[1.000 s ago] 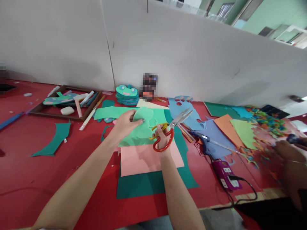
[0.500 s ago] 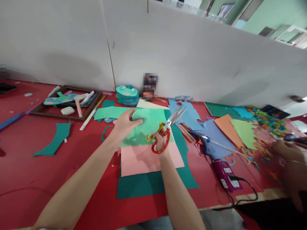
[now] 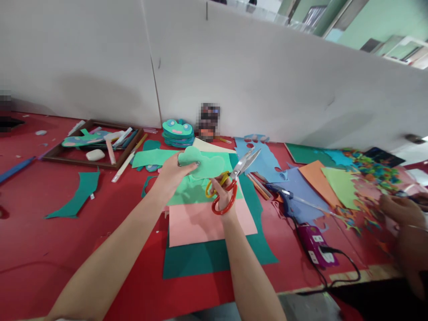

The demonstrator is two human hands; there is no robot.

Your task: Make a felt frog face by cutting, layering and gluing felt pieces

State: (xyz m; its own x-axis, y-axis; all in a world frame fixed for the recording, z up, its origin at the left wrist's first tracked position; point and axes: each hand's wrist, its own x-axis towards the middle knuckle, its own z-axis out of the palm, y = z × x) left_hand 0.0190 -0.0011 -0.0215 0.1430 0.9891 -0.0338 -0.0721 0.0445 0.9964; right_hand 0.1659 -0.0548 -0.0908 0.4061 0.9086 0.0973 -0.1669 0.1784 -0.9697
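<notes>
My left hand (image 3: 172, 174) pinches a light green foam cutout (image 3: 202, 163) with rounded lobes and holds it just above the table. My right hand (image 3: 223, 192) grips scissors (image 3: 230, 183) with one red and one yellow handle loop; the silver blades are open and point up to the right, beside the cutout's right edge. Under both hands lie a light green sheet (image 3: 187, 191), a pink sheet (image 3: 200, 223) and a dark green sheet (image 3: 214, 256) on the red table (image 3: 40, 240).
A wooden tray (image 3: 56, 154) of sticks and cutouts sits far left, beside a dark green scrap (image 3: 78, 195). Finished frog faces (image 3: 178, 130) are stacked by the white wall. A blue glue gun (image 3: 284, 196), purple power strip (image 3: 317, 245), coloured sheets and scraps lie right. Another person's hand (image 3: 403, 211) works at far right.
My left hand has lifted the green cutout off the sheet and turned it. The scissors have shifted slightly left and closer to it, blades still open.
</notes>
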